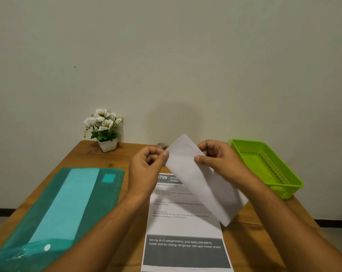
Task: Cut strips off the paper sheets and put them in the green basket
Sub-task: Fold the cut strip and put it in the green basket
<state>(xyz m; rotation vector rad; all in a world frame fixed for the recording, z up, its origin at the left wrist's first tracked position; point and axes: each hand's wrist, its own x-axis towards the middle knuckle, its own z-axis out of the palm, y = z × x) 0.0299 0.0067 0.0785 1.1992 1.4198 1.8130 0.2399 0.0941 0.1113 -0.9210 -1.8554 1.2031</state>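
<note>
A white paper strip (197,177) is held up above the table, slanting from upper left to lower right. My left hand (148,169) pinches its left edge near the top. My right hand (219,160) pinches its right edge, thumb on the front face. Under the strip lies a printed paper sheet (183,228) with grey bands and text, flat on the wooden table (127,154). The green basket (268,167) stands at the right of the table, just beyond my right hand; I see nothing inside it. No scissors are in view.
A translucent teal plastic folder (58,209) with a lighter sheet inside lies at the left. A white pot of white flowers (105,130) stands at the back left against the wall. A small grey round object (160,144) sits at the back edge behind the strip.
</note>
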